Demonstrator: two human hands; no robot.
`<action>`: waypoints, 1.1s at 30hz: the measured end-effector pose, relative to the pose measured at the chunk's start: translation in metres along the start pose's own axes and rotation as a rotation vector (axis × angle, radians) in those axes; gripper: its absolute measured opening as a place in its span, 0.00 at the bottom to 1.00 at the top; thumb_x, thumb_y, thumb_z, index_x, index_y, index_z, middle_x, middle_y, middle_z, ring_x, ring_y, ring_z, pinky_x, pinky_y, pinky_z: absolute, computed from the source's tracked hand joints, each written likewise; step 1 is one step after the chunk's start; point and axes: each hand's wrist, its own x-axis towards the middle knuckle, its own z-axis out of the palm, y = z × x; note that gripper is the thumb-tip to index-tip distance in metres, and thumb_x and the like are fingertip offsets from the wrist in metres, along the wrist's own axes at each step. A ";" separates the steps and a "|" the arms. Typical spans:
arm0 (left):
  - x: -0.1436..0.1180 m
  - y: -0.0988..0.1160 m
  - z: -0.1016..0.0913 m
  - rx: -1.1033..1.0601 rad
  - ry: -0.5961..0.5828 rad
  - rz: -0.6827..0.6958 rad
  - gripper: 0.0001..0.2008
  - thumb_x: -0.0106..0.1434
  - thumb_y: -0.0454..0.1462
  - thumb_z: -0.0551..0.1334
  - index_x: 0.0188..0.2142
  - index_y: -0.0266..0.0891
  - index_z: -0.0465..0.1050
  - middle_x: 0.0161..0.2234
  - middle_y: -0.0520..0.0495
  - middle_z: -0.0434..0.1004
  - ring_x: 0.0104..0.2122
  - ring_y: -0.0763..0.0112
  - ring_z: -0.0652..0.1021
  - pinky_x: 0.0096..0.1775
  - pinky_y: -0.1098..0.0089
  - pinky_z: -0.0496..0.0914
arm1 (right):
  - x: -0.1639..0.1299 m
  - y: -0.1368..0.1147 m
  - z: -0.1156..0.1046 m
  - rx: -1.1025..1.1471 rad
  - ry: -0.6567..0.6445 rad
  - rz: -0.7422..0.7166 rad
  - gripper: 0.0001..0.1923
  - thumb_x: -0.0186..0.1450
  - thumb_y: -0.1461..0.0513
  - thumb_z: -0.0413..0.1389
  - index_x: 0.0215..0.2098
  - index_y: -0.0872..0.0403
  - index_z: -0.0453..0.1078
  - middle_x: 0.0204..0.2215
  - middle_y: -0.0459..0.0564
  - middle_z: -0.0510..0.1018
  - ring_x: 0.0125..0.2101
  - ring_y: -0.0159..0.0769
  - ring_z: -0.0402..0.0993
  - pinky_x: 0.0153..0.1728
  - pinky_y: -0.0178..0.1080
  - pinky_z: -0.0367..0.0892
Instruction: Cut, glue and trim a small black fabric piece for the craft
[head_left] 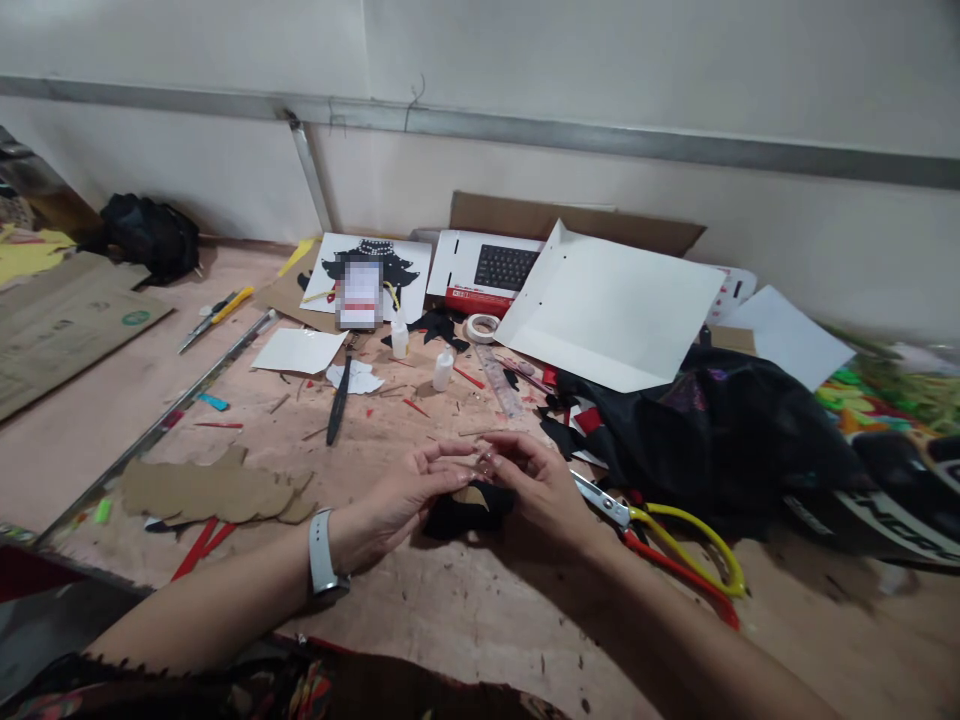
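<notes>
Cut brown cardboard silhouette (214, 492) lies finished at left on the table (480, 610). Left hand (401, 498) and right hand (541, 482) pinch a small black felt-like piece (469, 510) at centre, apparently mid-assembly. Yellow-and-red-handled scissors (667, 550) rest just right.

Both hands, left hand (397, 500) and right hand (540, 485), press a black piece (465, 512) on the counter (480, 620); scissors (660, 540) lie just beside the right.
</notes>
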 end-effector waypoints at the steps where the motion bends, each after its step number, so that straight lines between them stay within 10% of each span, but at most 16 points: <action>1: 0.000 0.000 0.000 0.008 0.014 0.028 0.19 0.52 0.32 0.71 0.45 0.35 0.74 0.40 0.41 0.81 0.39 0.65 0.80 0.42 0.70 0.72 | 0.000 -0.001 0.001 0.055 0.002 0.047 0.14 0.61 0.54 0.61 0.43 0.49 0.75 0.37 0.50 0.81 0.36 0.39 0.76 0.37 0.39 0.70; 10: 0.005 0.003 -0.009 0.001 0.186 0.266 0.20 0.54 0.34 0.71 0.47 0.38 0.72 0.37 0.47 0.81 0.36 0.73 0.80 0.38 0.76 0.72 | -0.005 -0.009 0.009 -0.057 -0.233 0.035 0.14 0.58 0.52 0.63 0.35 0.53 0.75 0.32 0.49 0.80 0.33 0.39 0.75 0.37 0.41 0.70; 16: 0.002 0.008 -0.008 -0.097 0.214 0.128 0.12 0.64 0.39 0.63 0.46 0.38 0.73 0.45 0.41 0.80 0.43 0.67 0.79 0.47 0.68 0.72 | 0.002 -0.033 0.000 -0.890 0.052 -0.762 0.06 0.66 0.63 0.54 0.34 0.52 0.74 0.30 0.51 0.79 0.30 0.37 0.73 0.33 0.39 0.68; 21: 0.001 0.011 -0.013 -0.175 0.111 -0.070 0.21 0.69 0.47 0.52 0.39 0.32 0.76 0.37 0.38 0.81 0.31 0.70 0.80 0.35 0.71 0.74 | 0.008 -0.030 0.004 -1.453 -0.112 -1.258 0.11 0.68 0.69 0.50 0.39 0.56 0.74 0.29 0.53 0.77 0.30 0.37 0.70 0.34 0.40 0.65; 27: -0.002 0.010 -0.022 -0.085 0.116 -0.038 0.07 0.61 0.38 0.65 0.37 0.36 0.76 0.35 0.45 0.81 0.30 0.74 0.78 0.34 0.75 0.73 | 0.006 -0.017 0.006 -1.450 -0.140 -1.297 0.10 0.68 0.70 0.50 0.42 0.60 0.73 0.31 0.54 0.77 0.31 0.38 0.70 0.34 0.42 0.66; 33: -0.006 0.011 -0.024 0.034 0.091 0.038 0.13 0.56 0.35 0.69 0.42 0.35 0.76 0.40 0.43 0.81 0.34 0.73 0.79 0.37 0.75 0.74 | -0.005 -0.022 0.007 -1.357 -0.182 -1.288 0.10 0.66 0.69 0.53 0.44 0.59 0.72 0.34 0.53 0.80 0.33 0.38 0.73 0.40 0.44 0.69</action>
